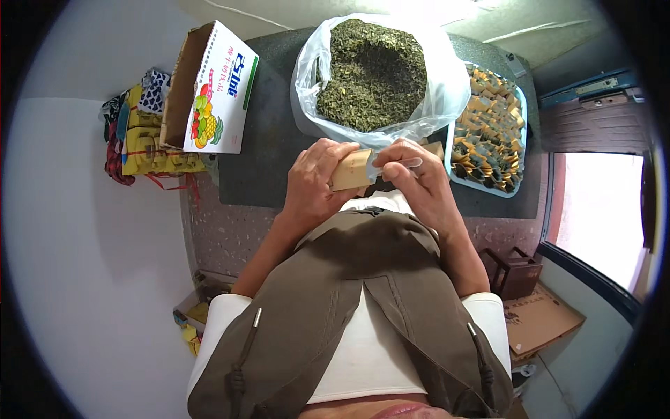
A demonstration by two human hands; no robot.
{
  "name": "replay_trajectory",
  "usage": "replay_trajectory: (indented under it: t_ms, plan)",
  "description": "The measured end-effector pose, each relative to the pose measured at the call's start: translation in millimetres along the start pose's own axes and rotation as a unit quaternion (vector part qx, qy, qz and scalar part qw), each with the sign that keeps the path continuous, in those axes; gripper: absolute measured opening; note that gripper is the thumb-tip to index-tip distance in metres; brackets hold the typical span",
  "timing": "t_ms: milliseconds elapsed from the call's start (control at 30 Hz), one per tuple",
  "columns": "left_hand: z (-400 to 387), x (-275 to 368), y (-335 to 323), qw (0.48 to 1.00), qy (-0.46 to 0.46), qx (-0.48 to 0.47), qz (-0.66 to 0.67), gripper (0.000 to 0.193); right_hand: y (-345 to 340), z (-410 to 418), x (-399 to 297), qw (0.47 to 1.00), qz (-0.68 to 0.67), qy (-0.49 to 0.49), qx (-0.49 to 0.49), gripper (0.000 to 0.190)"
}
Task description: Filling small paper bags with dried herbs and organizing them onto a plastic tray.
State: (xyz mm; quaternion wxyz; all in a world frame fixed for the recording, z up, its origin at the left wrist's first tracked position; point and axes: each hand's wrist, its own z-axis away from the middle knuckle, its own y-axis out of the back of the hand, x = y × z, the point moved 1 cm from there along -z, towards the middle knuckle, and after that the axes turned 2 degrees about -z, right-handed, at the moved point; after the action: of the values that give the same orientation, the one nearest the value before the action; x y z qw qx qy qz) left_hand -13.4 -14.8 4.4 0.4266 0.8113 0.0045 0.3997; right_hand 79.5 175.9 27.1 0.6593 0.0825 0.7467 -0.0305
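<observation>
My left hand [314, 180] is closed around a small tan paper packet [352, 172], held on its side with its mouth towards the right. At that mouth, my right hand [419, 175] pinches a small clear plastic strip or handle [410, 163]; its far end is hidden, so I cannot tell what it is. Just beyond both hands stands a clear plastic bag [309, 99], wide open and filled with dried green leaves [345, 99] with a hollow in them. To the right, a light-blue plastic basket [448, 152] holds many upright tan packets [487, 131] with dark contents.
A printed cardboard box [225, 99] stands at the left of the dark tabletop [272, 157]. Yellow packages [141, 149] are stacked beyond it. A dark wooden stool [515, 272] and flat cardboard [544, 319] are at the lower right, near a doorway.
</observation>
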Motion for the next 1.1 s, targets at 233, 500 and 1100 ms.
replay_trajectory:
  t_ms: [233,500,1100]
  plan:
    - [-16.0,-12.1,-6.6,0.994,-0.006,-0.022,0.106,0.053,6.1,-13.3,27.1,0.952,-0.226,-0.204,0.037,0.030]
    - [-29.0,-37.7,-19.5,0.966,0.066,-0.033,0.247,0.041,11.0,-34.6,42.1,0.947,-0.237,-0.205,0.072,0.028]
    - [-79.5,-97.1,-46.4,0.939,0.186,0.055,0.284,0.052,58.6,-153.9,127.7,0.907,0.378,-0.137,0.124,0.019]
